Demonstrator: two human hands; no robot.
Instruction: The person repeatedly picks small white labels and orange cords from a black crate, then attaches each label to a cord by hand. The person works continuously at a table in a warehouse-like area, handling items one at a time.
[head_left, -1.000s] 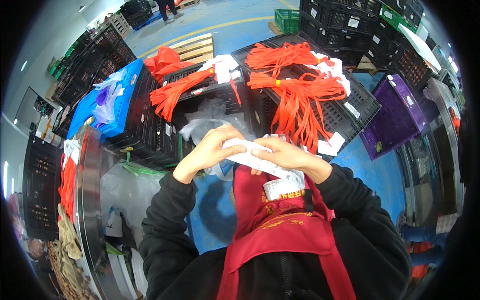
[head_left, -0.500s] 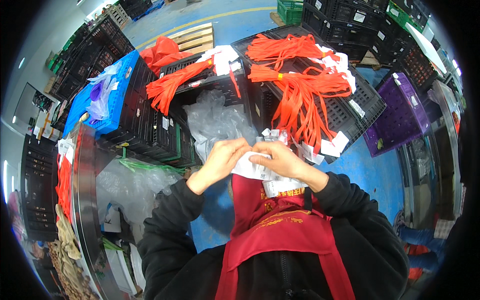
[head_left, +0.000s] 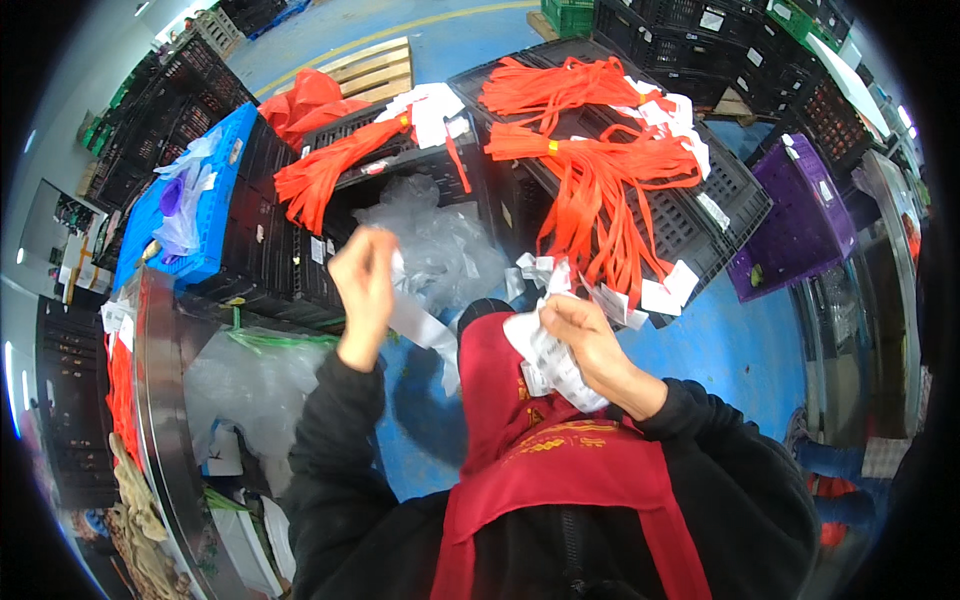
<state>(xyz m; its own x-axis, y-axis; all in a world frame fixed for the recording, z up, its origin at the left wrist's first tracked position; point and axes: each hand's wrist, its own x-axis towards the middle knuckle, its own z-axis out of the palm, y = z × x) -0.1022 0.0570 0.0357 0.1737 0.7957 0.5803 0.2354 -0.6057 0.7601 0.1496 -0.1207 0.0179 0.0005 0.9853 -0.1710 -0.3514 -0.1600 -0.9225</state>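
The right hand (head_left: 588, 338) pinches white labels (head_left: 556, 366) in front of the red apron (head_left: 570, 480). The left hand (head_left: 364, 282), blurred and well apart, seems closed on a white strip (head_left: 422, 328) hanging below it. Orange ribbons (head_left: 600, 172) lie beyond on black crates (head_left: 690, 238).

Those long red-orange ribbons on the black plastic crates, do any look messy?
Yes, a bit: the nearer yellow-tied red-orange ribbon bundle on the right black plastic crate. Its strands fan out and droop over the near edge, while the bundle behind it lies flatter.
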